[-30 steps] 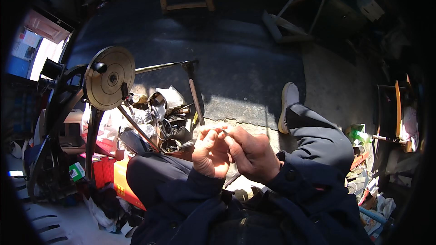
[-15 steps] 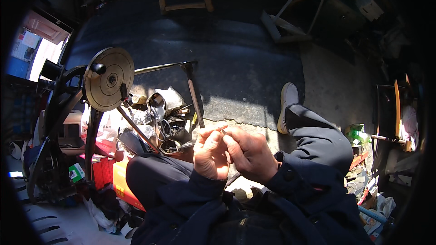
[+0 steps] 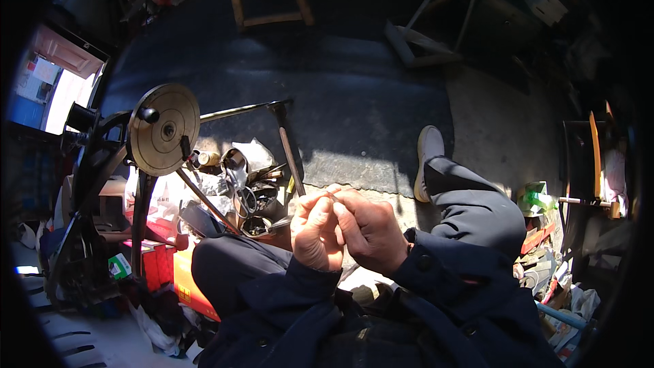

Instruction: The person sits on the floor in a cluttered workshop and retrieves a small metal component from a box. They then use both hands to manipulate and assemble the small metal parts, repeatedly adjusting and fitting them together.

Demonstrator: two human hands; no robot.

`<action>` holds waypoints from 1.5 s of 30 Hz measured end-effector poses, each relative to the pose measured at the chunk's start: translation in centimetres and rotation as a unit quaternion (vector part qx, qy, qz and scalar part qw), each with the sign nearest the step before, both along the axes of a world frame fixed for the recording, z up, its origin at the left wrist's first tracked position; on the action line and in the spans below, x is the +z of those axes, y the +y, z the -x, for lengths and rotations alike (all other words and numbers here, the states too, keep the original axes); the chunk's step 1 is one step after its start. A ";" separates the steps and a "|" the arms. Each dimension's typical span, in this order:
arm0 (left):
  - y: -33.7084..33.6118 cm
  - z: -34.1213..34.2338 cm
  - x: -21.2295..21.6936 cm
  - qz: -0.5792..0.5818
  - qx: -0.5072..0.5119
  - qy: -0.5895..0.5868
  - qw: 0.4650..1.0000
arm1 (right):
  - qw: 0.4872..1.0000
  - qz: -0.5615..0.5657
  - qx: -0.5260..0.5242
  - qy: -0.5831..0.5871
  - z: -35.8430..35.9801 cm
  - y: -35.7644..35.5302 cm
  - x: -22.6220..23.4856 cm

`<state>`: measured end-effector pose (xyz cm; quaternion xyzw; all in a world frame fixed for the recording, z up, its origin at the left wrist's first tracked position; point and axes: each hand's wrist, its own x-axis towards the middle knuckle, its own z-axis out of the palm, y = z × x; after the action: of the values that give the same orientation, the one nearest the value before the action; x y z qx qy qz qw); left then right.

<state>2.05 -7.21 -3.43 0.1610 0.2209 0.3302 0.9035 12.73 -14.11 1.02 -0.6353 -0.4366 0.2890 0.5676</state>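
Observation:
Over my lap, in sunlight, my left hand [image 3: 315,235] and my right hand [image 3: 370,228] meet at the fingertips. Both are closed in a pinch. A tiny dark thing shows between the thumbs and index fingers, too small for me to name. The other fingers of my right hand curl inward, and part of my left fingers is hidden behind it. Left of my hands sits a heap of tools and scraps [image 3: 252,187], with scissor-like handles among them. My hands do not touch it.
A black-framed machine with a round metal handwheel [image 3: 163,129] stands at left. Below it are a red box [image 3: 158,262] and an orange box [image 3: 192,286]. A wooden stool [image 3: 276,19] stands at the back. Loose clutter [image 3: 545,272] lines the right side. My shoe [image 3: 429,157] rests ahead.
My hands keep the same fingertip pinch, with barely any shift. The surroundings sit slightly differently in the picture, as my head has turned a little.

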 end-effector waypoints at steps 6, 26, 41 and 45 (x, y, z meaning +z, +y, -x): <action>0.0 0.0 -0.4 0.015 -0.004 0.011 1.000 | 0.999 -0.003 -0.006 -0.032 0.0 -0.1 -0.2; -0.4 -0.4 -0.5 -0.001 0.012 0.013 1.000 | 0.999 0.004 -0.016 -0.045 -0.2 -0.2 -0.8; -0.4 -0.8 -0.6 0.000 -0.004 0.014 1.000 | 0.997 0.003 -0.056 -0.045 -0.1 -0.4 -0.9; -0.4 -0.5 -0.7 0.017 0.005 0.005 1.000 | 0.998 -0.005 -0.015 -0.056 -0.2 -0.4 -1.3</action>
<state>2.51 -7.66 -4.11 0.1463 0.2313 0.3303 0.9033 12.93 -14.54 -0.32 -0.6542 -0.4591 0.2425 0.5499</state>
